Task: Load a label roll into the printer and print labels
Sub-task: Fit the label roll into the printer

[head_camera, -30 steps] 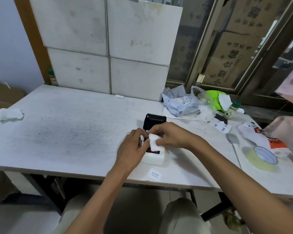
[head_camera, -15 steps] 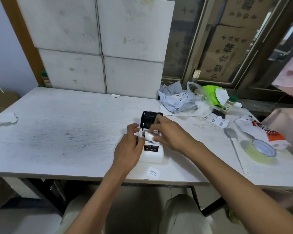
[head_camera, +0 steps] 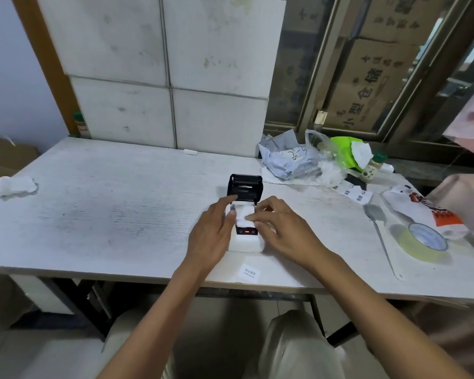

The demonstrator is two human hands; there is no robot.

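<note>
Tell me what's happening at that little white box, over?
Both hands on printer: left hand steadies its side, right hand presses label roll into bay. Lid open, upright behind. Nothing in the way.

I see printer (head_camera: 245,236) on table (head_camera: 107,214), near front edge; label roll (head_camera: 242,213) in it; tape ring (head_camera: 424,242) far right; tissue (head_camera: 13,184) far left.

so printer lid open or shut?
Open. The black lid stands tilted up behind the white printer, label roll exposed in the bay.
</note>
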